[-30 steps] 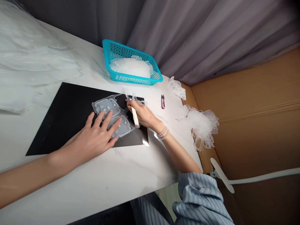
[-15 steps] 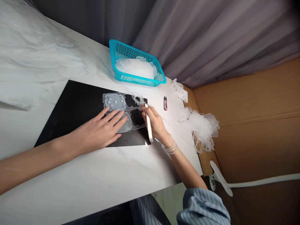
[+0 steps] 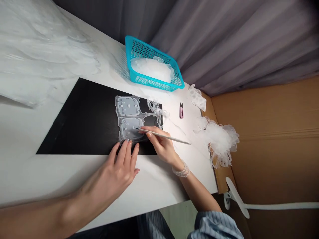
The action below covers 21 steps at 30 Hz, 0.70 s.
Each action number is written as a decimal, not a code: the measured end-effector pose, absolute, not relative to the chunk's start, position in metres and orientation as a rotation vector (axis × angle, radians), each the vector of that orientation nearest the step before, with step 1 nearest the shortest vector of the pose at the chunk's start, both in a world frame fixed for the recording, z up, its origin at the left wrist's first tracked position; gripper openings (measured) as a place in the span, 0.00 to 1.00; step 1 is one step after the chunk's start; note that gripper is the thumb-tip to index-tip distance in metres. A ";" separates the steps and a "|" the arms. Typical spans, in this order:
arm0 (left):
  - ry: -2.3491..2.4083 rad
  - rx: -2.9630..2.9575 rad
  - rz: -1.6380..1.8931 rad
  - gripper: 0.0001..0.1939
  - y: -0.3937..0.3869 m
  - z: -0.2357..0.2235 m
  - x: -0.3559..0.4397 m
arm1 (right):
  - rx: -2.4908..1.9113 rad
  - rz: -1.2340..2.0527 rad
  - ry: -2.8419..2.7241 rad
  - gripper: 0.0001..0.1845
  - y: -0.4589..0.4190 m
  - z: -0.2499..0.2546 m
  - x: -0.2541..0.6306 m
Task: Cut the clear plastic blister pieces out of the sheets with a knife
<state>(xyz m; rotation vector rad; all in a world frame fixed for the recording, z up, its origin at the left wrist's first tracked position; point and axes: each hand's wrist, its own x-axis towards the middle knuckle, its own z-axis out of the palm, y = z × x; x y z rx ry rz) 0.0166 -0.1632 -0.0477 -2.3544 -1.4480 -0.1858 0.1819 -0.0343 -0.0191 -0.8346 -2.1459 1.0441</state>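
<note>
On the right-hand part of the black mat [image 3: 74,122], the translucent molded sheet [image 3: 128,107] lies flat, and its two grey panels are now in plain view. Your left hand [image 3: 121,174] has drawn back from over them toward the mat's near edge; its grip is released, fingers loosely spread, the fingertips at the sheet's near border and holding nothing. That leaves both panels uncovered, with only light contact, it seems, to steady the sheet.

Your right hand [image 3: 163,147] has moved in from the mat's right edge, and the slim tool [image 3: 171,137] in its grip has swung from steep to a low slant. You are grasping it like a pen, its dark tip over the nearer panel; whether the tip touches, you cannot tell from here. Beside the panels, still on the mat, are open gaps in the sheet and loose clear strands [image 3: 155,107] that reach its right edge.

Beyond the mat's far edge, the teal basket [image 3: 156,85] holds whitish translucent pieces [image 3: 152,70]. Right of the mat, the pink-handled snips [image 3: 181,111] lie on the white surface [image 3: 147,176], and farther right a clear, frilly heap [image 3: 219,137] sits well apart from it.
</note>
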 end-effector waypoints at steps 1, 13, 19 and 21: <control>-1.462 -2.338 -0.171 0.31 -0.164 -0.047 0.013 | -0.859 1.084 -2.122 0.13 -0.037 -0.018 0.183; -1.993 -2.177 -0.300 0.26 -0.170 -0.019 0.042 | -0.611 0.932 -2.342 0.09 -0.033 -0.008 0.172; -2.189 -2.138 -0.388 0.27 -0.171 -0.022 0.055 | -0.471 0.944 -2.469 0.08 -0.031 -0.008 0.173; -2.209 -2.137 -0.399 0.28 -0.172 -0.024 0.057 | -0.424 0.912 -2.519 0.08 -0.030 -0.007 0.173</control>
